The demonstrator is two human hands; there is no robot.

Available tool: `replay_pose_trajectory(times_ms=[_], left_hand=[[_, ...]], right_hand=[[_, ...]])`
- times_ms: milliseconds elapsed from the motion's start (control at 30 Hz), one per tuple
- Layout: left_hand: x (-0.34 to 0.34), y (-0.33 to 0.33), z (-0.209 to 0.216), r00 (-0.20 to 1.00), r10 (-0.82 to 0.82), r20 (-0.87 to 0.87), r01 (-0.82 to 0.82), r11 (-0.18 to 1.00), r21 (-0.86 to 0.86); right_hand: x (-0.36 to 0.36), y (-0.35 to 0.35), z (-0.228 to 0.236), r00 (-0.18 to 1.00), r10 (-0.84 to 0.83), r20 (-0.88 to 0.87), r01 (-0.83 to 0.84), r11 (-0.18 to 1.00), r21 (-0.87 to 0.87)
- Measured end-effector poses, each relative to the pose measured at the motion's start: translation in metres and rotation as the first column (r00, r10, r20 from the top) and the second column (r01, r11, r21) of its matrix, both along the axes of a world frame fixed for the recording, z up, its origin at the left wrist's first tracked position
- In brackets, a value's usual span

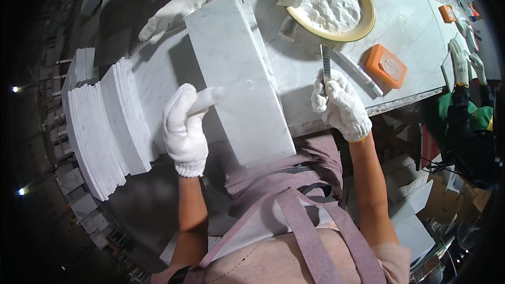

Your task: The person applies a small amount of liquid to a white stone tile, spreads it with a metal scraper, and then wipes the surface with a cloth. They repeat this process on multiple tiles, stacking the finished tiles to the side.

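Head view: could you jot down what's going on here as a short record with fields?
Setting: marble-topped workbench
Left hand: white glove, forefinger pointing onto the white marble slab
Right hand: white glove, holding a thin flat blade upright
Left of slab: stack of marble tiles standing on edge
Behind slab: yellow-rimmed bowl of white paste, orange block, marker pen
Others: a gloved hand at the slab's far corner; another person's gloved hands at far right

A marble-topped workbench point(410, 37) stands in a dim room, two small lights point(16, 89) at left.
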State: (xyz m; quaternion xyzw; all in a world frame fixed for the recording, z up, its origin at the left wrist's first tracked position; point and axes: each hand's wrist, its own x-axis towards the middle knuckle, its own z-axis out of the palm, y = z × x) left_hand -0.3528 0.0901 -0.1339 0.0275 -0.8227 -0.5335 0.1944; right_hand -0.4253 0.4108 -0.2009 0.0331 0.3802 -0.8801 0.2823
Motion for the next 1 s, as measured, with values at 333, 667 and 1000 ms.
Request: replay_pose_trajectory(times_ms=[333,667,1000], left_hand=[[-0.018,-0.022,-0.023,0.963,0.257,0.080,-0.268,0.878,0.396],[-0.050,-0.071,-0.055,0.938,0.284,0.201,-0.313,0.941,0.131],[-0.088,-0.097,-0.076,0.879,0.442,0.177,-0.409,0.892,-0.193]], right_hand=[[0.001,0.000,0.012,0.994,-0.027,0.110,0.029,1.000,-0.012],[-0.003,-0.004,-0.005,0.996,0.075,0.058,-0.063,0.982,-0.179],[0.004,-0.007,-0.016,0.995,0.058,0.087,-0.031,0.959,-0.283]])
